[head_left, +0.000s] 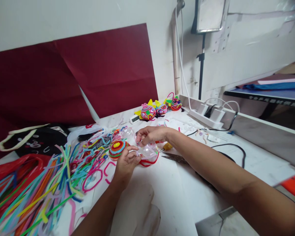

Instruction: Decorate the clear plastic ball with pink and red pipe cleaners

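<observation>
- Clear ball (148,152), one, see-through, trimmed with pale and red fuzzy stems: lay between the two hands, low over the near middle of the white tabletop (172,200).
- Left hand (129,158), bare: thumb and fingers drawn together on the clear ball's left edge, holding it there.
- Right hand (151,135), bare: fingers bent down at the ball's upper left side, thumb near the forefinger; whether the tips pinched a stem could not be told.
- Striped ball (118,149), one, wound in red, orange, green and blue with a yellow centre: just beyond the left hand.
- Second clear ball (129,133), one: behind the striped ball, left of the right hand.
- Yellow-handled tool (167,146), one: by the right wrist.
- Dark pointed blades (175,158): on the table, running under the right forearm.
- Fuzzy stems (48,193), many colours, loose heap: left side, partly over a red plastic bag (36,160).
- Black bag (43,144), one, cream handle: behind the heap.
- Decorated ornaments (148,112), three, many-coloured: in a row at the back, near a white timer (134,119).
- Power strip (206,118), white, plugs fitted: back right.
- Maroon sheets (110,72): against the wall.
</observation>
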`<state>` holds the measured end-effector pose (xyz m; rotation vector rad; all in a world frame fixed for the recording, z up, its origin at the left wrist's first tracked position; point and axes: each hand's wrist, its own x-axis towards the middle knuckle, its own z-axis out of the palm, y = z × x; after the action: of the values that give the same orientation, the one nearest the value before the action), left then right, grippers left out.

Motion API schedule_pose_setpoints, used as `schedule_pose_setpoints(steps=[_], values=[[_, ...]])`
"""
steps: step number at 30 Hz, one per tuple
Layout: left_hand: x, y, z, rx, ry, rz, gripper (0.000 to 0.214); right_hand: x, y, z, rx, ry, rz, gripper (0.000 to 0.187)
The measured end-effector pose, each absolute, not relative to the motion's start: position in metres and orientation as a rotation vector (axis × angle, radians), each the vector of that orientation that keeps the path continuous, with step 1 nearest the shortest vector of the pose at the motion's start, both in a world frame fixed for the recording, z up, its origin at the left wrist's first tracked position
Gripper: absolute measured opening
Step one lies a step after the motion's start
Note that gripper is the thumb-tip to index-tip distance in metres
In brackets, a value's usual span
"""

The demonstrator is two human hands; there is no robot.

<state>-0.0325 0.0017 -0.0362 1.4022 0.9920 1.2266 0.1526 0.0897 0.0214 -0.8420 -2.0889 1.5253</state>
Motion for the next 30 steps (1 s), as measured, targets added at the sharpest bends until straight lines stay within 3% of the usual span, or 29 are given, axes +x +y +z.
schedule_pose_setpoints(steps=[15,30], values=[[-0.033,0.004,-0.034,1.22,0.922,1.272,0.045,0.151,0.09,0.02,-0.818,-2.018,1.527,0.023],[-0.028,0.008,-0.013,1.216,0.911,1.292,0.048,0.149,0.086,0.032,-0.788,-1.909,1.425,0.007]])
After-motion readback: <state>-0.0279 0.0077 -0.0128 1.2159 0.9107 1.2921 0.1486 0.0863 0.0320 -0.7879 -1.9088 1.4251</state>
